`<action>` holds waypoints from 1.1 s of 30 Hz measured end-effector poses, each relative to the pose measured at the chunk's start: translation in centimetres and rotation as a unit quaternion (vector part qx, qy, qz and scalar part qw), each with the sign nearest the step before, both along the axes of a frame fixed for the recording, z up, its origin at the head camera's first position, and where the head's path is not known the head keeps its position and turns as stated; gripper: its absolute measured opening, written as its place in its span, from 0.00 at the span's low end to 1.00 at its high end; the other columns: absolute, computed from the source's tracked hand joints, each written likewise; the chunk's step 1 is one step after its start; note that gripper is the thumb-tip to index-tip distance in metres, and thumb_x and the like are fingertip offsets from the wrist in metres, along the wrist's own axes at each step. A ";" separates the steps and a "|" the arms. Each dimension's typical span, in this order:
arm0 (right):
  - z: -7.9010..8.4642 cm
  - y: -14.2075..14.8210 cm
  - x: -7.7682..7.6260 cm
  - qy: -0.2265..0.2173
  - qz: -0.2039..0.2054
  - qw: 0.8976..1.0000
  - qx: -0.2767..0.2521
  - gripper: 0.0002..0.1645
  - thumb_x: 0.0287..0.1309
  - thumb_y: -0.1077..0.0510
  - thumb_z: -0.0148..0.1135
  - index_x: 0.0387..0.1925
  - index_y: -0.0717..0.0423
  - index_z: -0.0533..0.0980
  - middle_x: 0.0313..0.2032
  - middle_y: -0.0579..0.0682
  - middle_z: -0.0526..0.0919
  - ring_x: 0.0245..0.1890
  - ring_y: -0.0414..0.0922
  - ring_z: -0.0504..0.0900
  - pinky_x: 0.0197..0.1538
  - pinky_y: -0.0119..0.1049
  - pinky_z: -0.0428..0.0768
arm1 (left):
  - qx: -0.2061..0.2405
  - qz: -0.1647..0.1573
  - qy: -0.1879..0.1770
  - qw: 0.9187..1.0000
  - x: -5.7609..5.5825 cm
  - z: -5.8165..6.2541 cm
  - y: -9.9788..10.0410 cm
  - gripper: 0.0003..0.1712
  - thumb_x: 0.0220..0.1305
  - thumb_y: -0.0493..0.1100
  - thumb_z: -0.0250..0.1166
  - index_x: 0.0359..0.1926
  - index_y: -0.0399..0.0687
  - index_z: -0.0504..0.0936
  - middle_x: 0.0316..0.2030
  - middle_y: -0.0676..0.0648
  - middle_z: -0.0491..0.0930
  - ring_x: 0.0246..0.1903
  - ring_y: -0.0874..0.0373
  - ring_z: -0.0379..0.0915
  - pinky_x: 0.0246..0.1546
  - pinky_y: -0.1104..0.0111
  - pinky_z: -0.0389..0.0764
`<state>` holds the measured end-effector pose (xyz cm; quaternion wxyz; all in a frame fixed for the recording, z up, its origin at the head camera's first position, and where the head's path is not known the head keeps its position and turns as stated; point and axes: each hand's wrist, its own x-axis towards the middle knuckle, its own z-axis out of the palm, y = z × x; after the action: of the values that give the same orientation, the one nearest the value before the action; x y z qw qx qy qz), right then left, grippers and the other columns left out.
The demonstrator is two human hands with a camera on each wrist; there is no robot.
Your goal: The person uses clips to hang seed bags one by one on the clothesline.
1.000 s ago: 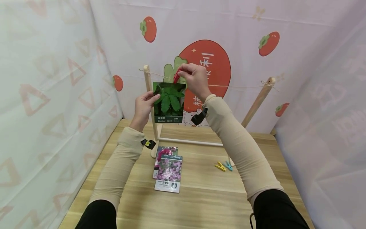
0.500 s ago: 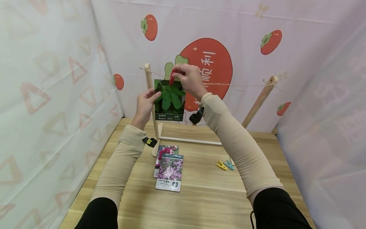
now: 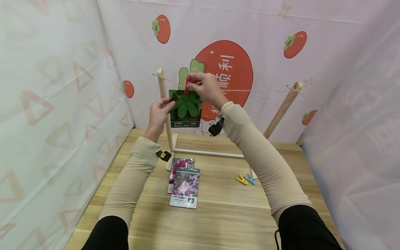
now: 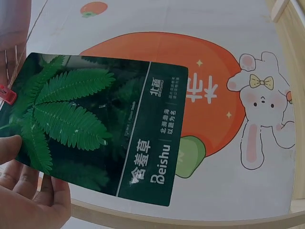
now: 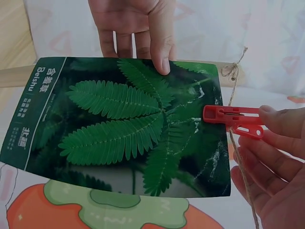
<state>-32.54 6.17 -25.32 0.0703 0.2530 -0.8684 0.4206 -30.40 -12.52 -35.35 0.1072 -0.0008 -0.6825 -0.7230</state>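
Observation:
A green seed packet (image 3: 185,109) with a leafy plant picture hangs upright in front of the twine (image 5: 243,174). My left hand (image 3: 158,114) pinches the packet's left edge, thumb on the printed face and fingers behind. At the top edge a red clothespin (image 5: 233,117) straddles the packet, its jaws over the printed front. My right hand (image 3: 204,88) pinches the clothespin's handles between thumb and fingers. In the right wrist view the twine passes by the clothespin just above the packet's edge. The left wrist view shows only the tip of the clothespin (image 4: 7,94).
Two more seed packets (image 3: 185,187) with pink flowers lie overlapping on the wooden table (image 3: 225,222). A yellow clothespin (image 3: 241,179) and a blue clothespin (image 3: 250,179) lie to the right. The twine runs between a left post (image 3: 161,86) and a right post (image 3: 282,109), joined below by a white bar (image 3: 207,152).
The red clothespin has moved slightly left and down over the packet's top edge with my right hand. The packet's lower part has tilted back, while my left hand keeps its hold.

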 end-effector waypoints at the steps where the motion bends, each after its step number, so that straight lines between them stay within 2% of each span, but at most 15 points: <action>1: -0.1 0.0 0.0 0.000 0.001 1.000 0.001 0.24 0.65 0.58 0.60 0.62 0.56 0.74 0.52 0.56 0.84 0.49 0.48 0.82 0.54 0.37 0.82 | -0.004 0.002 0.000 1.000 0.0 0.0 0.0 0.17 0.67 0.40 0.62 0.53 0.32 0.78 0.34 0.61 0.78 0.40 0.68 0.74 0.47 0.71 0.72; 4: -0.4 0.2 0.1 0.005 0.004 1.000 0.000 0.24 0.65 0.58 0.61 0.62 0.58 0.75 0.50 0.56 0.84 0.48 0.49 0.83 0.54 0.37 0.82 | -0.017 0.011 -0.005 1.000 0.1 -0.1 -0.1 0.19 0.67 0.40 0.62 0.54 0.31 0.79 0.38 0.57 0.79 0.44 0.65 0.72 0.51 0.69 0.72; 8: -0.8 0.5 0.2 0.007 0.006 1.000 -0.002 0.24 0.64 0.58 0.61 0.61 0.58 0.75 0.51 0.56 0.84 0.48 0.48 0.83 0.54 0.38 0.82 | -0.036 0.024 -0.011 0.999 0.1 -0.3 -0.2 0.21 0.67 0.41 0.62 0.57 0.33 0.79 0.51 0.44 0.80 0.49 0.62 0.72 0.53 0.69 0.73; 12: -1.0 0.8 0.3 0.009 0.004 1.000 0.002 0.24 0.65 0.58 0.61 0.61 0.57 0.75 0.54 0.56 0.83 0.49 0.48 0.82 0.54 0.38 0.82 | -0.039 0.029 -0.005 0.999 0.1 -0.5 -0.4 0.21 0.68 0.41 0.62 0.58 0.34 0.78 0.58 0.37 0.77 0.46 0.64 0.74 0.51 0.71 0.75; 16: -1.0 1.0 0.3 0.015 0.001 1.000 0.006 0.23 0.65 0.59 0.61 0.61 0.57 0.75 0.54 0.57 0.82 0.51 0.49 0.82 0.56 0.39 0.81 | -0.027 0.027 0.007 0.999 0.2 -0.6 -0.6 0.20 0.68 0.40 0.62 0.57 0.35 0.79 0.56 0.38 0.79 0.40 0.68 0.76 0.48 0.71 0.77; 21: -1.1 1.4 0.6 0.034 0.000 0.999 -0.004 0.22 0.64 0.60 0.61 0.59 0.59 0.76 0.53 0.58 0.81 0.50 0.49 0.81 0.56 0.39 0.80 | -0.023 0.025 0.013 0.999 0.3 -0.6 -0.7 0.19 0.68 0.40 0.62 0.56 0.37 0.80 0.47 0.48 0.82 0.36 0.69 0.77 0.53 0.62 0.77; 23: -1.3 1.6 0.8 0.047 -0.001 0.999 -0.015 0.21 0.64 0.61 0.61 0.58 0.60 0.77 0.50 0.58 0.82 0.48 0.48 0.81 0.54 0.38 0.80 | -0.024 0.022 0.014 0.999 0.5 -0.5 -0.7 0.19 0.68 0.41 0.62 0.56 0.37 0.80 0.46 0.48 0.82 0.36 0.69 0.76 0.54 0.60 0.77; 28: -1.9 2.0 1.4 0.080 0.007 0.996 -0.040 0.19 0.64 0.61 0.61 0.56 0.60 0.78 0.47 0.57 0.82 0.46 0.46 0.82 0.53 0.36 0.81 | -0.041 0.020 0.015 0.999 0.8 -0.5 -0.8 0.20 0.68 0.42 0.61 0.57 0.38 0.80 0.56 0.39 0.80 0.41 0.67 0.76 0.55 0.63 0.77; 33: -2.3 2.3 1.9 0.092 0.018 0.995 -0.039 0.22 0.63 0.59 0.63 0.57 0.61 0.77 0.51 0.58 0.82 0.49 0.48 0.82 0.55 0.39 0.81 | -0.066 0.021 0.024 0.997 1.4 -0.2 -0.9 0.21 0.69 0.43 0.61 0.60 0.40 0.78 0.59 0.39 0.78 0.52 0.59 0.76 0.58 0.64 0.76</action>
<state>-30.62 8.43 -27.65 0.1521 0.3031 -0.8365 0.4305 -29.01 -13.42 -35.54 0.1386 -0.0108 -0.7257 -0.6738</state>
